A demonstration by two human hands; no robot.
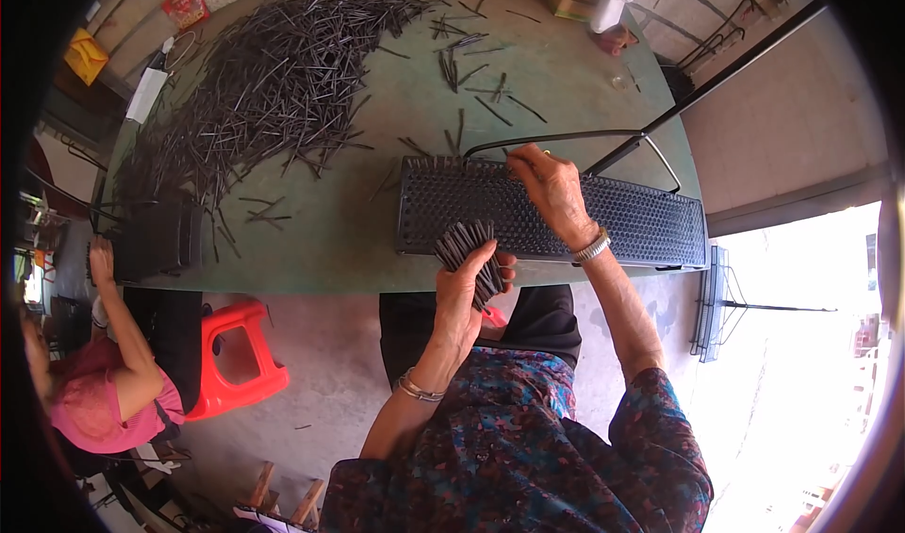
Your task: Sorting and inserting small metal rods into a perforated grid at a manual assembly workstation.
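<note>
My left hand (460, 286) is closed round a thick bundle of short dark sticks (464, 241), fanned out at their upper ends. It is just in front of a long black tray (603, 220) with rows of round holes, lying at the table's near edge. My right hand (554, 192) is over the tray's far side, thumb and fingers pinched together. A dark stick end (507, 154) shows at its fingertips; the rest is hidden. Along the tray's far left edge, a row of short dark ends (438, 163) stands up.
A big heap of dark sticks (283, 71) covers the green table's far left, with loose ones nearby. A black metal frame (575, 135) with a long pole rises behind the tray. At left, another person (123, 373) works at a dark tray (160, 236), near a red stool (269, 373).
</note>
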